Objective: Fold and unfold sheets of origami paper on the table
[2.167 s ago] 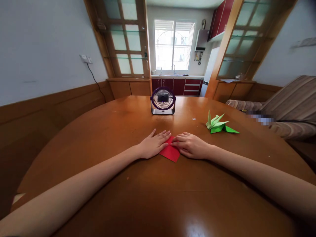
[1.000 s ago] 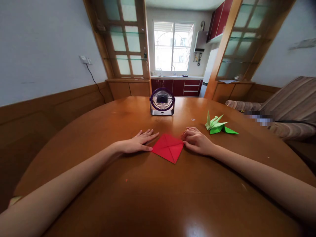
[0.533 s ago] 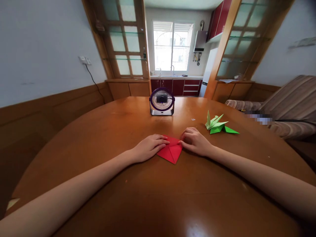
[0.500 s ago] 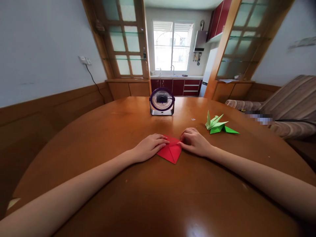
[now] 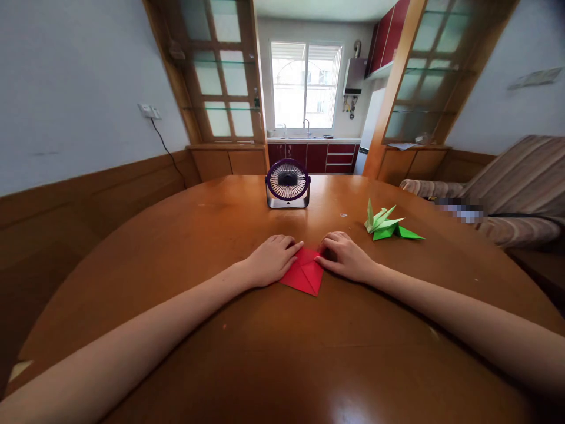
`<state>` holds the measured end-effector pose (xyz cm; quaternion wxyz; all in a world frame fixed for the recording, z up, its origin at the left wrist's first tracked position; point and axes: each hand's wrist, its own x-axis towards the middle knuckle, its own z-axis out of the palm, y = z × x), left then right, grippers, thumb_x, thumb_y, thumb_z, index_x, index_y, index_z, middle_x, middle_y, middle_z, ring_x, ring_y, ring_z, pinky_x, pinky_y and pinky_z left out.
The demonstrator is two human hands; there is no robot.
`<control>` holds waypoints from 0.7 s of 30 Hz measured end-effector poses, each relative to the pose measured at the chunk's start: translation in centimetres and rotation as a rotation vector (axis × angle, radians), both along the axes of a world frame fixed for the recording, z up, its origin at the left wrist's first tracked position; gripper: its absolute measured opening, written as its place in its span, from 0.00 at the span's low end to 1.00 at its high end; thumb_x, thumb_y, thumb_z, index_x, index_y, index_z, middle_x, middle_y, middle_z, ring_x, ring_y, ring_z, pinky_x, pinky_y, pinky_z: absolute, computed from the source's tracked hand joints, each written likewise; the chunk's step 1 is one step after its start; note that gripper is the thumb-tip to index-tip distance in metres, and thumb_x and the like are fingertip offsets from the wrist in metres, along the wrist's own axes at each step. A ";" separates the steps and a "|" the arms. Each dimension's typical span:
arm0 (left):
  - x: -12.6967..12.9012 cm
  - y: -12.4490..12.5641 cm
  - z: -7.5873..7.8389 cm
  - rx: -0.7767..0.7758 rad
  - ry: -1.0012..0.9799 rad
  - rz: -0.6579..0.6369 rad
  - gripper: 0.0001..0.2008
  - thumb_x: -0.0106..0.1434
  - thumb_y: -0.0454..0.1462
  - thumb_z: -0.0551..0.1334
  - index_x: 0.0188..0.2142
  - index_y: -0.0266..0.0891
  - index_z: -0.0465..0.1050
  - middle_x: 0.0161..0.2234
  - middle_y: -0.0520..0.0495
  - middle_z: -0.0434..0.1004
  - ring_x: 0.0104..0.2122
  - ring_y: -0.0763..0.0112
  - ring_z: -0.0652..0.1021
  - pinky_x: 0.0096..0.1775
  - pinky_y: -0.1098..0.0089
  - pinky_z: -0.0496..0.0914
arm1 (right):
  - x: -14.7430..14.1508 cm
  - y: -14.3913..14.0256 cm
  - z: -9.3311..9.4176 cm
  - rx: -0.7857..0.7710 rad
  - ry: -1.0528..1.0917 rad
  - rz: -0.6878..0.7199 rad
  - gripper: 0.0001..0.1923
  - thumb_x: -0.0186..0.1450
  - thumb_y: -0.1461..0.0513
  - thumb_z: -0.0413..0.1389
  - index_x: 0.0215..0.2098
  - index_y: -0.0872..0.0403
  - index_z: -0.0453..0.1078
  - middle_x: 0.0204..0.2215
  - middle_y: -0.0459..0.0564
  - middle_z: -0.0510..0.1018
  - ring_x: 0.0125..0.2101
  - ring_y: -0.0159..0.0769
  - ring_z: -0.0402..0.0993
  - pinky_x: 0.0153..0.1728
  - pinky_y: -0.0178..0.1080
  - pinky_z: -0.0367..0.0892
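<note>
A folded piece of red origami paper point(image 5: 308, 275) lies on the table between my hands, one corner towards me and crease lines across its face. My left hand point(image 5: 274, 259) holds its left side, thumb and fingers close together along the upper left edge. At the upper right edge, my right hand point(image 5: 343, 256) pinches the paper between thumb and curled fingers. Those fingertips hide the right corner in part. To the right of my right hand sits a folded green paper crane point(image 5: 387, 224), pale green above and bright green below.
A small purple desk fan point(image 5: 288, 182) stands on the brown wooden table point(image 5: 282, 359), beyond the paper. A striped armchair point(image 5: 521, 176) is at the right. Behind the table are glass-fronted cabinets point(image 5: 223, 70) and a kitchen window point(image 5: 306, 85).
My left fingers have shifted up along the paper's upper left edge. The paper has turned slightly, its near corner moving a little to the right. My right hand keeps its pinch.
</note>
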<state>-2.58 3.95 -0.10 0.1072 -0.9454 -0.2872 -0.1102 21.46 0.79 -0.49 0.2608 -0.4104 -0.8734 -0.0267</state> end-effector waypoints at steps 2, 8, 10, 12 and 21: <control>-0.1 -0.1 0.0 0.031 0.010 0.017 0.20 0.71 0.37 0.50 0.59 0.32 0.65 0.47 0.36 0.72 0.46 0.58 0.72 0.50 0.58 0.66 | 0.0 0.0 0.0 0.004 -0.003 0.009 0.10 0.66 0.56 0.56 0.34 0.55 0.69 0.33 0.52 0.74 0.37 0.41 0.69 0.46 0.45 0.64; -0.5 -0.2 -0.1 0.112 -0.057 0.077 0.18 0.70 0.34 0.51 0.55 0.33 0.70 0.43 0.38 0.71 0.43 0.59 0.71 0.47 0.59 0.66 | 0.0 0.0 -0.1 0.011 -0.010 0.007 0.12 0.66 0.55 0.55 0.39 0.56 0.71 0.37 0.54 0.75 0.42 0.43 0.70 0.50 0.47 0.63; -0.7 0.0 0.2 0.084 -0.089 0.090 0.16 0.69 0.34 0.52 0.51 0.35 0.73 0.41 0.39 0.71 0.42 0.60 0.71 0.45 0.60 0.67 | 0.0 0.0 -0.1 -0.003 -0.016 0.008 0.12 0.67 0.55 0.55 0.40 0.56 0.72 0.38 0.55 0.75 0.43 0.44 0.70 0.51 0.48 0.62; -0.8 0.1 0.6 0.020 -0.136 0.099 0.14 0.69 0.34 0.52 0.47 0.36 0.76 0.39 0.41 0.71 0.40 0.61 0.71 0.44 0.60 0.67 | 0.0 0.1 -0.1 -0.030 -0.007 0.016 0.12 0.67 0.55 0.54 0.40 0.56 0.72 0.39 0.55 0.75 0.44 0.43 0.70 0.53 0.50 0.60; -1.5 0.7 2.9 -0.193 -0.580 0.099 0.13 0.69 0.36 0.52 0.39 0.38 0.76 0.37 0.45 0.72 0.40 0.64 0.73 0.45 0.61 0.69 | -0.5 -0.3 0.9 -0.224 0.184 0.085 0.14 0.67 0.53 0.55 0.41 0.54 0.75 0.42 0.54 0.76 0.44 0.42 0.72 0.51 0.49 0.64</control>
